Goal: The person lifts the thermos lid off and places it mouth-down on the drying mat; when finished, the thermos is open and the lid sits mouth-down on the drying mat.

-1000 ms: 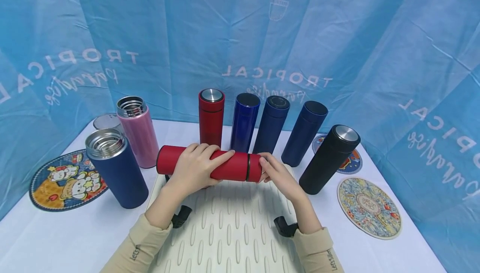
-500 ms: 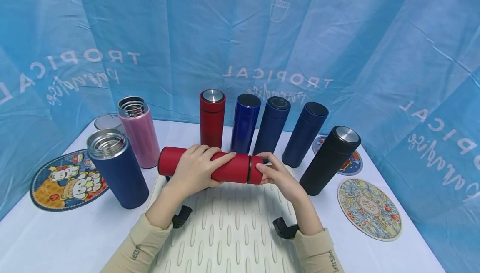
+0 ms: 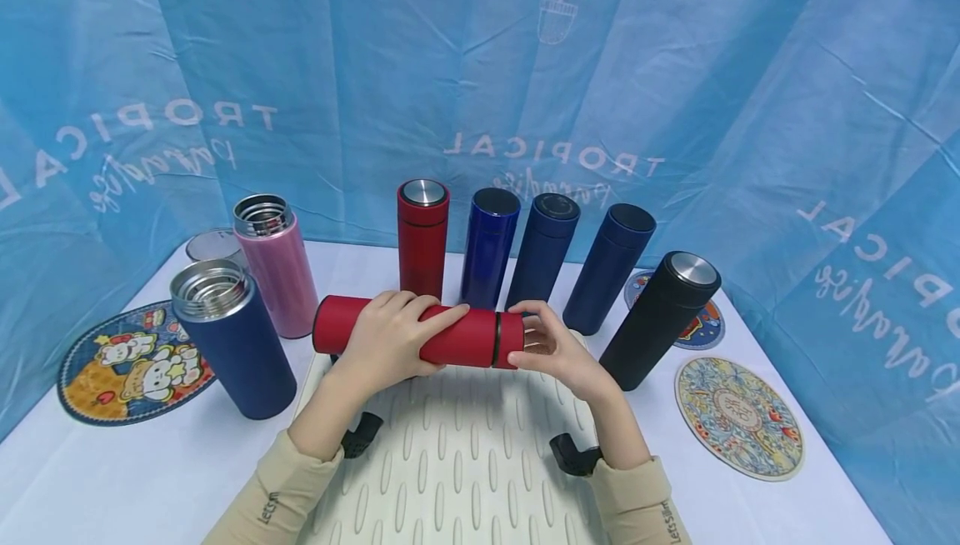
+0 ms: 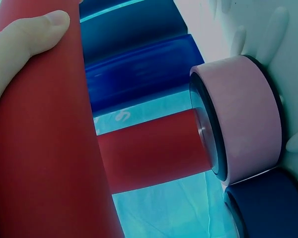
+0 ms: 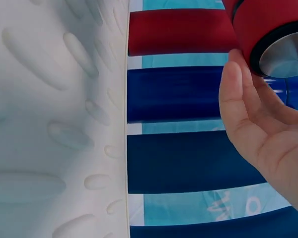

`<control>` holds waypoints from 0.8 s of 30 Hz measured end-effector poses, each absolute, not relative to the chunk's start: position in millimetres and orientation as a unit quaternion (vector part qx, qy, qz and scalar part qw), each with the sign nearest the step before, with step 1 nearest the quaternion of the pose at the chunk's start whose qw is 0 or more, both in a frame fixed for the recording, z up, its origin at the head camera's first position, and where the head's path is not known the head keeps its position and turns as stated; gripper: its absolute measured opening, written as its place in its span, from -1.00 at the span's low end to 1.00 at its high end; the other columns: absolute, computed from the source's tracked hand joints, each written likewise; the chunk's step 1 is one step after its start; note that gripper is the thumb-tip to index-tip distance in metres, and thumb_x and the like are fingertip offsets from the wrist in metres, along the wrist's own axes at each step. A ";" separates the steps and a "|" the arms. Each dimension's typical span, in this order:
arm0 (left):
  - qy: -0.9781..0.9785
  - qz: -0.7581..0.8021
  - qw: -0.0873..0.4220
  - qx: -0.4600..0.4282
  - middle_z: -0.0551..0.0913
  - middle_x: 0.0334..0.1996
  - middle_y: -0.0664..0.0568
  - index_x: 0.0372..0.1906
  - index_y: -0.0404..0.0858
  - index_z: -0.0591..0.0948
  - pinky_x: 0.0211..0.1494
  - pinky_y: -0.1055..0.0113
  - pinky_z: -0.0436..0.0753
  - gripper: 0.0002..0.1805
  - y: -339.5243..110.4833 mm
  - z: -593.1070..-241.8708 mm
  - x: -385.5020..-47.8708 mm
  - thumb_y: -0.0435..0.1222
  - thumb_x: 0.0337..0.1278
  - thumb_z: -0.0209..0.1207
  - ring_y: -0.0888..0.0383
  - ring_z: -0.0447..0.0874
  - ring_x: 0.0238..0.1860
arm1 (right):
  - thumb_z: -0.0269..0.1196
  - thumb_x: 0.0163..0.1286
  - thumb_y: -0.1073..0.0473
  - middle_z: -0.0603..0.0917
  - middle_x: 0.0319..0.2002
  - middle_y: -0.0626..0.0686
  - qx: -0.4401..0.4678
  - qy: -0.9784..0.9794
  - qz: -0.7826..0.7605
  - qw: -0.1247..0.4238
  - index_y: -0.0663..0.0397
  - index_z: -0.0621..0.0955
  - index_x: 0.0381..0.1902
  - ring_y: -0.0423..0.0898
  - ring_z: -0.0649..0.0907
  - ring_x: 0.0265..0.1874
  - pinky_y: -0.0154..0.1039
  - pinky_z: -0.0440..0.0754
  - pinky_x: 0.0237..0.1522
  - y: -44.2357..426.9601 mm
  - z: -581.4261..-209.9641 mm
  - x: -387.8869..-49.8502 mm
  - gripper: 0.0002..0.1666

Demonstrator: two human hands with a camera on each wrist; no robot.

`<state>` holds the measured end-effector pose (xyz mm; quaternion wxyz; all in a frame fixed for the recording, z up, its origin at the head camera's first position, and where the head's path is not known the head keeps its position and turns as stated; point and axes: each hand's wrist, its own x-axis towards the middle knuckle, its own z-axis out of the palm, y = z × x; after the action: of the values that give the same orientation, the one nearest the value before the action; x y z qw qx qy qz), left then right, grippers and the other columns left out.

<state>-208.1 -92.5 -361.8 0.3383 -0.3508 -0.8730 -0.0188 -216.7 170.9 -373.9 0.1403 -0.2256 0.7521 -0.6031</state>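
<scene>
A matte red thermos [image 3: 465,337] lies level in the air above the cream stool top [image 3: 465,462]. The left hand [image 3: 393,332] grips its body from above, with the thumb [image 4: 54,22] along the red wall. At the other end the right hand [image 3: 558,353] holds the red lid [image 3: 510,340] between its fingers above and thumb below. A steel disc [image 5: 288,57] caps that lid in the right wrist view. Beneath the thermos, a pink lid [image 4: 251,119] and a dark blue lid [image 4: 270,208] sit side by side on the stool top.
Open pink [image 3: 281,278] and navy [image 3: 243,353] thermoses stand at left. Upright behind are red [image 3: 422,237], shiny blue [image 3: 491,245], two navy ones [image 3: 543,245] and a black thermos [image 3: 660,320]. Patterned mats [image 3: 738,416] lie on the white table.
The right hand has shifted its hold on the lid: its fingers moved over the top edge and its thumb slid down to the lower edge. The left hand stays in place.
</scene>
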 end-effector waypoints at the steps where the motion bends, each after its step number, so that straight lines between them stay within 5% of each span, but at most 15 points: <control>1: -0.874 -0.019 0.336 -0.349 0.64 -0.22 -0.05 0.12 0.05 0.52 -0.13 0.07 0.60 -0.13 -92.6 -362.2 -208.1 0.11 -0.60 0.49 -0.03 0.59 -0.22 | 0.27 0.17 0.13 0.39 0.10 0.25 -0.231 0.756 -0.598 0.135 0.03 0.22 0.20 0.12 0.49 -0.01 -0.03 0.57 -0.06 170.7 -374.3 -216.6 -0.31; 8: -0.876 -0.024 0.330 -0.350 0.63 -0.23 -0.05 0.13 0.05 0.52 -0.14 0.07 0.60 -0.12 -92.5 -364.0 -209.0 0.12 -0.59 0.48 -0.02 0.60 -0.23 | 0.36 0.05 0.28 0.34 0.14 0.14 -0.253 0.785 -0.558 0.089 0.03 0.25 0.14 0.12 0.40 0.08 -0.05 0.51 0.00 169.2 -375.6 -216.8 -0.26; 12: -0.874 -0.018 0.335 -0.351 0.63 -0.22 -0.05 0.13 0.05 0.51 -0.15 0.08 0.60 -0.12 -92.8 -364.8 -209.7 0.14 -0.58 0.47 -0.02 0.60 -0.23 | 0.29 0.17 0.13 0.25 0.23 0.15 -0.217 0.789 -0.563 0.116 -0.12 0.14 0.27 0.13 0.39 0.13 0.03 0.51 0.03 169.1 -373.8 -216.7 -0.20; 18: -0.870 -0.009 0.342 -0.355 0.63 -0.22 -0.05 0.13 0.06 0.52 -0.15 0.09 0.60 -0.12 -92.5 -364.3 -210.1 0.15 -0.59 0.47 -0.02 0.60 -0.23 | -0.12 0.40 -0.23 0.51 -0.01 0.18 -0.127 0.801 -0.563 0.159 -0.04 0.22 0.27 0.04 0.60 -0.17 0.04 0.55 -0.08 171.0 -372.4 -218.7 -0.38; 24: -0.870 -0.001 0.341 -0.357 0.62 -0.22 -0.05 0.13 0.05 0.51 -0.16 0.10 0.61 -0.11 -91.6 -364.1 -210.7 0.14 -0.60 0.48 -0.01 0.60 -0.23 | -0.07 0.41 -0.15 0.60 -0.21 0.14 -0.131 0.801 -0.558 0.175 0.16 0.31 0.18 -0.03 0.65 -0.36 -0.12 0.57 -0.19 172.1 -373.7 -220.6 -0.41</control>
<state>-210.7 -91.6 -364.1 0.3411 -0.3571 -0.8696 -0.0006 -220.6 172.1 -373.7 0.1755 -0.1310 0.8005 -0.5579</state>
